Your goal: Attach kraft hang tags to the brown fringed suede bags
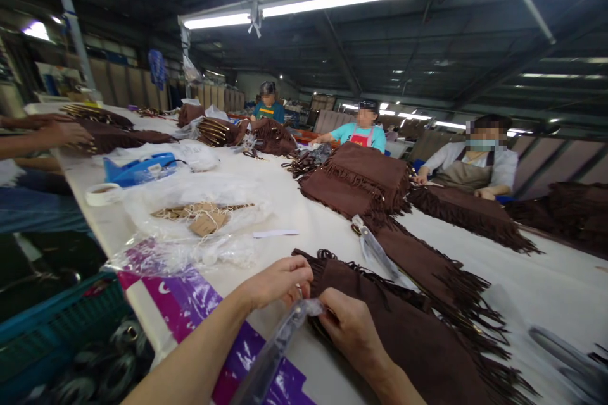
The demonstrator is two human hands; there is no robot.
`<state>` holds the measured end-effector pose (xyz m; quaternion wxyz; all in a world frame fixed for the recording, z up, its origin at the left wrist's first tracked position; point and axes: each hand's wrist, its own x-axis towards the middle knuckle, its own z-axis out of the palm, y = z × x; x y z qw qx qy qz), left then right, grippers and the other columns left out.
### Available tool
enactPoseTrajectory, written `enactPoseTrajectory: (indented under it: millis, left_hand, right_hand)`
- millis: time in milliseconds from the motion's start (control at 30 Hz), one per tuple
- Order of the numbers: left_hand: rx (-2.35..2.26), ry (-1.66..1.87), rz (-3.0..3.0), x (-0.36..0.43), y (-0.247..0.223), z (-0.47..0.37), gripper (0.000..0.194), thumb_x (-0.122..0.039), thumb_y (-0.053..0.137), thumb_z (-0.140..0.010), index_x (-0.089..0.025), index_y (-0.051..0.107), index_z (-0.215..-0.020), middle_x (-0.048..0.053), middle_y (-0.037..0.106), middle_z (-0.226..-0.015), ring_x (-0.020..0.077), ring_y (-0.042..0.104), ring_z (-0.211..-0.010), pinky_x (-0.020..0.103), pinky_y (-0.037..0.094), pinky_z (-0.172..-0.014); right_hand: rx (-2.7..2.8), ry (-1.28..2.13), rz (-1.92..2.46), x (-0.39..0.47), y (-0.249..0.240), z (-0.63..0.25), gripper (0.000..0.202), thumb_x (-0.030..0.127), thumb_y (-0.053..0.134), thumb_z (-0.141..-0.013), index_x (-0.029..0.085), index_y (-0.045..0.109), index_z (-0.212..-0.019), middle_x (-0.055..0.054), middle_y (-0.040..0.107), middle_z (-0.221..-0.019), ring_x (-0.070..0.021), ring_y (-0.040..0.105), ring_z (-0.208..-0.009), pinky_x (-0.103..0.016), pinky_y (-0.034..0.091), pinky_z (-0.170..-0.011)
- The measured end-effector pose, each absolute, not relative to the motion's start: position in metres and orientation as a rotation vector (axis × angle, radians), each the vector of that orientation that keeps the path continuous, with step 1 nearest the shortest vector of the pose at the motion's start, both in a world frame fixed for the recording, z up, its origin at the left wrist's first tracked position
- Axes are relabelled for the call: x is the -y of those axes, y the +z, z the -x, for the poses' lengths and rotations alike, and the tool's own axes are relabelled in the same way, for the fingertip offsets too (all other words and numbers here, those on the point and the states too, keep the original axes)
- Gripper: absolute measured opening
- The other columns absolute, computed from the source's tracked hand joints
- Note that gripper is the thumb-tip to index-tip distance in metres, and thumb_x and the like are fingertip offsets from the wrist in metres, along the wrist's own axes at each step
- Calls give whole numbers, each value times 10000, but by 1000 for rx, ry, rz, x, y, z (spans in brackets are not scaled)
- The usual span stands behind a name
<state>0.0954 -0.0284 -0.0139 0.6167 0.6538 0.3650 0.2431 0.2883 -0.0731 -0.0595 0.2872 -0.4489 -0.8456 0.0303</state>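
Observation:
My right hand point(350, 321) is closed, thumb and fingers pinching the end of a strap wrapped in clear plastic point(273, 348). The wrapped strap hangs down toward me over the table edge. Just left of it, my left hand point(280, 280) has its fingers drawn together by the strap's end; what they pinch is hidden. A brown fringed bag point(389, 323) lies flat under and beyond my right hand, its near-left corner close to my fingertips. Behind it rests another brown fringed bag point(420, 250), with a second plastic-wrapped strap point(377, 250) lying at its left.
Brown fringed bags are stacked point(356, 171) farther back. To the left lie cardboard tags point(209, 218) on clear plastic, a tape roll point(103, 194), a blue tape dispenser point(137, 169) and a purple plastic bag point(190, 297). A teal crate point(57, 310) stands below. Co-workers sit around the table.

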Motion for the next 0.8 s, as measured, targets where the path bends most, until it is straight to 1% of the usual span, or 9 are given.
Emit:
enactPoseTrajectory:
  millis: [67,133,267,400,467,600,633,700,800]
  left_hand:
    - [-887,505,-1443,27,-18,-95,207,-279,500,-694,-195,492,-884,-38,560,-680,118,511,-496,233,395,-474]
    - [-919,448,-1541,26,-23,-95,238,-216,522,-628,-183,543,-862,-52,531,-644,105,468,-464,224,364,-454]
    - [-886,429,-1785,26,-29,-96,218,-182,576,-600,-160,651,-803,-40,553,-638,112,465,-560,212,348,-507]
    - [-838,515,-1906,24,-35,-98,169,-135,540,-619,-157,659,-737,-31,589,-670,122,504,-645,208,375,-592]
    - [-807,521,-1947,23,-35,-98,155,-119,512,-632,-158,645,-704,-34,591,-671,121,507,-655,206,376,-611]
    - [-881,550,-1979,23,-28,-96,133,-106,484,-640,-161,602,-668,-46,537,-631,117,473,-638,202,356,-598]
    - [-906,583,-1983,23,-25,-97,125,-109,477,-650,-164,588,-664,-47,525,-634,119,468,-646,203,356,-603]
    - [-925,688,-1964,22,-22,-98,112,-124,462,-687,-169,565,-680,-40,525,-668,126,474,-683,209,369,-634]
    - [-889,843,-1876,23,-18,-103,98,-164,456,-747,-168,552,-730,-23,528,-712,135,474,-715,224,385,-675]
  right_hand:
    - [2286,-19,1115,77,-64,-291,288,188,412,-947,185,526,-683,-7,559,-639,-134,529,-567,-247,298,-547]
    - [2310,-97,1086,79,-65,-292,326,205,400,-975,181,538,-681,-14,560,-636,-136,532,-569,-252,296,-549]
    - [2327,-203,1088,80,-66,-291,357,228,394,-992,186,536,-667,-13,555,-626,-137,523,-558,-265,286,-546]
    - [2323,-194,1118,80,-64,-289,346,202,392,-971,193,530,-654,-10,554,-621,-138,515,-550,-267,285,-538]
    - [2313,-52,1140,81,-59,-289,300,186,406,-948,193,549,-684,-10,569,-648,-140,525,-570,-260,303,-547]
    - [2175,499,1197,83,-43,-296,91,209,530,-868,208,620,-863,7,608,-722,-148,555,-635,-237,378,-593]
    - [2100,626,1213,83,-40,-299,94,226,551,-846,213,627,-899,8,614,-736,-153,561,-646,-236,398,-598]
    - [1910,836,1264,82,-36,-302,153,297,545,-830,210,627,-925,12,602,-696,-158,558,-607,-234,418,-552]
    - [1657,1032,1342,77,-35,-300,289,448,491,-843,198,620,-912,44,518,-543,-139,488,-451,-222,375,-429]
